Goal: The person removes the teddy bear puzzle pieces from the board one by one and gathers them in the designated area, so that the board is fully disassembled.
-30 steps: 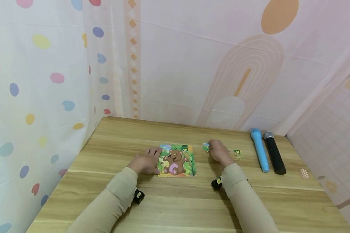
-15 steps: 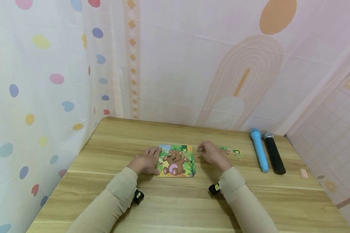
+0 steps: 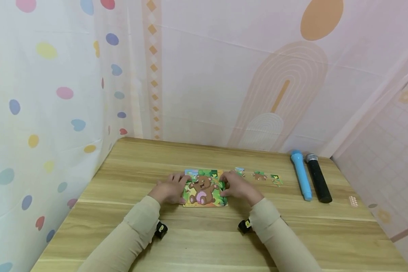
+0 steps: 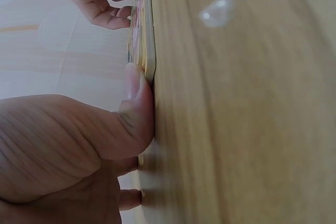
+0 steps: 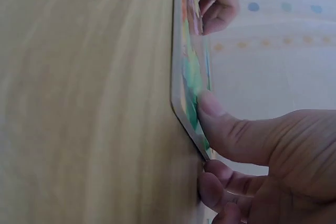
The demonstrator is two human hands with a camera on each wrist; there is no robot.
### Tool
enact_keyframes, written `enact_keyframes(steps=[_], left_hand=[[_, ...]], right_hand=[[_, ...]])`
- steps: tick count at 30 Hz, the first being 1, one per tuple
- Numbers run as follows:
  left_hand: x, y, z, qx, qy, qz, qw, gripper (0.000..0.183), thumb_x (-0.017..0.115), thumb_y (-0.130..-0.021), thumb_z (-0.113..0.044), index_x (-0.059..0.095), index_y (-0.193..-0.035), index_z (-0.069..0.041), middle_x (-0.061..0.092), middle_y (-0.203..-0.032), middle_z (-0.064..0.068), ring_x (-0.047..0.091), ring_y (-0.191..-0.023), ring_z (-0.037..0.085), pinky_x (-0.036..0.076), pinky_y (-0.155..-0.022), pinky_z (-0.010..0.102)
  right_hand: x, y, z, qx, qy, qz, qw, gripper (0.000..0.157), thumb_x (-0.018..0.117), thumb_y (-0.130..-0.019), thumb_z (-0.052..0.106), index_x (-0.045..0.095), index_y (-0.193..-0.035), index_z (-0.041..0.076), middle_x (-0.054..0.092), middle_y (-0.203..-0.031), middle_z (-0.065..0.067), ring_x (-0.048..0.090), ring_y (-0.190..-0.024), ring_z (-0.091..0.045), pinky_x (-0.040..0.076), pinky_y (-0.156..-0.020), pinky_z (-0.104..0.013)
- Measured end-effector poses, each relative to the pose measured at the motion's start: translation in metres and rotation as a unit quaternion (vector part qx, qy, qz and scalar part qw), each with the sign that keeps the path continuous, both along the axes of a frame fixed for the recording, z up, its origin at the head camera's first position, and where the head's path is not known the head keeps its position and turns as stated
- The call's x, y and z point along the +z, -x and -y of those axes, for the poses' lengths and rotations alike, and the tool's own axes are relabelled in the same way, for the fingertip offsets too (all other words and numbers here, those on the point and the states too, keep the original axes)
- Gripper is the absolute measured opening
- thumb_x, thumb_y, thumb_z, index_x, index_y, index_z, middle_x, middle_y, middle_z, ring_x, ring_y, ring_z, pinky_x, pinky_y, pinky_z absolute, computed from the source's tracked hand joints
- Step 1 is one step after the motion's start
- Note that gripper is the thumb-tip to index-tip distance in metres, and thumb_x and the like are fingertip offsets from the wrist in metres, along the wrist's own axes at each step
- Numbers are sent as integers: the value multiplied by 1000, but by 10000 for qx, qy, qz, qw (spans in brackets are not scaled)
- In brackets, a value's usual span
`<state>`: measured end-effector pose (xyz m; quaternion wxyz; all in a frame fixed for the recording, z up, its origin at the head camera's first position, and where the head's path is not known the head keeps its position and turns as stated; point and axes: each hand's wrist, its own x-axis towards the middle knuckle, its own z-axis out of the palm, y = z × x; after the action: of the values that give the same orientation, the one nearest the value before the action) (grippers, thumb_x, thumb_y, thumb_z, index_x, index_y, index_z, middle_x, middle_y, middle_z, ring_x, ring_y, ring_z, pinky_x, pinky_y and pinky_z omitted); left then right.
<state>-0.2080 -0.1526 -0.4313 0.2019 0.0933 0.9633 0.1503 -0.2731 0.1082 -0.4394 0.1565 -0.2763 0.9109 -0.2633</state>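
Observation:
A square jigsaw puzzle [image 3: 202, 192] with a brown bear picture lies on the wooden table. My left hand [image 3: 171, 187] holds its left side; in the left wrist view the thumb [image 4: 137, 93] presses on the near corner, and two fingertips touch down farther along. At the right side my right hand [image 3: 238, 185] grips the edge. The right wrist view has the thumb [image 5: 212, 109] on the puzzle's green face and the curled fingers [image 5: 212, 187] against the side edge. Loose puzzle pieces [image 3: 259, 176] lie beyond the right hand.
A blue microphone [image 3: 302, 175] and a black microphone [image 3: 319, 179] lie side by side at the right of the table [image 3: 197, 241]. A small pinkish dotted item [image 3: 353, 201] sits near the right edge. Patterned cloth [image 3: 204, 75] hangs behind.
My right hand has left the loose pieces, moved left and come to grip the puzzle's right edge. The loose pieces now show uncovered. My left hand has stayed put.

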Motion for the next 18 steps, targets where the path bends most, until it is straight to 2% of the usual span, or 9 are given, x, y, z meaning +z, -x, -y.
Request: enact_keyframes(steps=[13,18], left_hand=[[-3,1,1,23,15,-53,10000,73,75,-94,-27,33,-153,-17,11,-166,22,13,-150,45,21,-102,83],[-2,1,1,-8,-7,-82,10000,72,75,-93,-27,34,-153,-18,12,-166,21,14,-150,45,21,-102,83]], right_hand=[[-2,-7,4,-153,-293,-136,9994,39,78,-88,14,57,-120,7,48,-111,-9,52,-94,-23,50,-86,-41],[-2,-8,5,-185,-374,-220,9989,39,78,-89,14,56,-120,8,49,-113,-9,53,-96,-23,50,-88,-42]])
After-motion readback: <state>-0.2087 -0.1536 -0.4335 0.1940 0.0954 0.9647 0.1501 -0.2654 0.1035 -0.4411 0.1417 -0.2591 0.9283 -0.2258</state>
